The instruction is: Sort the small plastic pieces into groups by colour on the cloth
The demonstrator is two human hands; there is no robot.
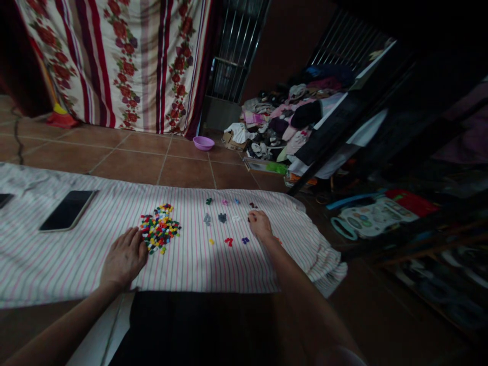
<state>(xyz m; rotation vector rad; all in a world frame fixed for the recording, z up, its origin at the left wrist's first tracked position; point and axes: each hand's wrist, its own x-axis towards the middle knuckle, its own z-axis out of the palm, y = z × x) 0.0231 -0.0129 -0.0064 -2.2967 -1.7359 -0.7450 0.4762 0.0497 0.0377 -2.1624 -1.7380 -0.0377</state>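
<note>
My left hand point(125, 255) lies flat on the striped cloth, its fingers stretched out against the left edge of a mixed pile of small coloured pieces point(160, 230). To the right, my right hand point(261, 224) rests low over the cloth with its fingers drawn together. Dark specks show at its fingertips, too small to name. Around it sit little groups sorted by colour: dark brown pieces point(253, 205), white pieces point(236, 218), dark grey pieces point(222, 217), purple pieces point(245, 240) and red pieces point(229, 242). Some orange-red pieces point(279, 241) are partly hidden behind my right wrist.
Green pieces point(209, 201), pink pieces point(224, 202) and a yellow group point(211, 241) also lie on the striped cloth point(183, 274). A phone point(68, 211) is at the left. Beyond are a purple basin point(203, 143), a clothes heap point(285, 117) and a floral curtain point(125, 61).
</note>
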